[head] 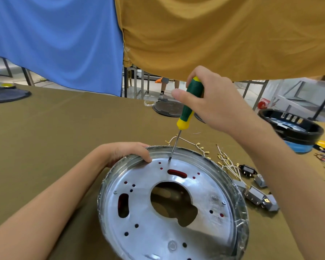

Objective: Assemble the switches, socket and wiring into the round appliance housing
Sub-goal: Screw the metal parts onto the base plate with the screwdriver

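A: Right hand [212,102] is wrapped around the green and yellow screwdriver [190,104], thumb sticking out to the side, shaft running down and slightly toward us.

B: And the tip sits right at the far edge of the round metal plate [150,218], on what looks like a small screw, though it's too small to be sure.

A: Left hand [128,152] is curled over the far-left rim, fingers hooked onto the inner lip. I'd say that's there to stop the plate spinning or sliding on the brown cloth [45,137] once the driver turns.

B: Makes sense. The plate lies flat in front of the person, big cut-out in the middle, red showing through several slots and holes.

A: Everything else waits on the right. White wires with brass connectors [223,160] lie just beside the rim, some touching it, it seems.

B: Next to them a small black socket [249,170], then the grey switch blocks [259,194] near the right forearm. None are in the housing yet.

A: So early days, by my reckoning. Parts laid within easy reach of the working hand.

B: Further back right there's a black round housing [293,126], well apart from the work.

A: The risk now, I'd guess, is the tip slipping off.
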Action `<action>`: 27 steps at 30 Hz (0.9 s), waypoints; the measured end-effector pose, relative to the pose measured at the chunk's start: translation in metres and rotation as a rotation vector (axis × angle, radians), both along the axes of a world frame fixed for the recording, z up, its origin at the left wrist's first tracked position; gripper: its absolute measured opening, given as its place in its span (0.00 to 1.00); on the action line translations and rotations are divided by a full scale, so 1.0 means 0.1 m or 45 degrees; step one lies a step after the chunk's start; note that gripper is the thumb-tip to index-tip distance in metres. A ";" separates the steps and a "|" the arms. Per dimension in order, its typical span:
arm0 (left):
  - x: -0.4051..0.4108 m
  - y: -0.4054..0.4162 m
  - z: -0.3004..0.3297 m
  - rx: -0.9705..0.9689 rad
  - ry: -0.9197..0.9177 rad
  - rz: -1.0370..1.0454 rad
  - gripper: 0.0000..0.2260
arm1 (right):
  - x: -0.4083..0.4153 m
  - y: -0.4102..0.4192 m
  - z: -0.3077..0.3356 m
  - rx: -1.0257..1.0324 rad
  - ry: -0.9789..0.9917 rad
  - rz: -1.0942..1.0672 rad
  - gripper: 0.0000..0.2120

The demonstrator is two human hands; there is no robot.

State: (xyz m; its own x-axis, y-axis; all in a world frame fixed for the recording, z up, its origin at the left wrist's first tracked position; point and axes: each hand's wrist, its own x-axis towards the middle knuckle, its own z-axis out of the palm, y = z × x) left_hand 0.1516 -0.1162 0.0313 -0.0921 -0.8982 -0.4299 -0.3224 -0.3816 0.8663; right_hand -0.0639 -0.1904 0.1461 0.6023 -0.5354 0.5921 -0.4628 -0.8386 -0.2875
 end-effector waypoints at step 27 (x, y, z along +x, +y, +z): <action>-0.04 0.03 0.02 -0.008 0.012 0.004 0.25 | 0.09 0.02 -0.04 -0.015 -0.085 -0.092 0.18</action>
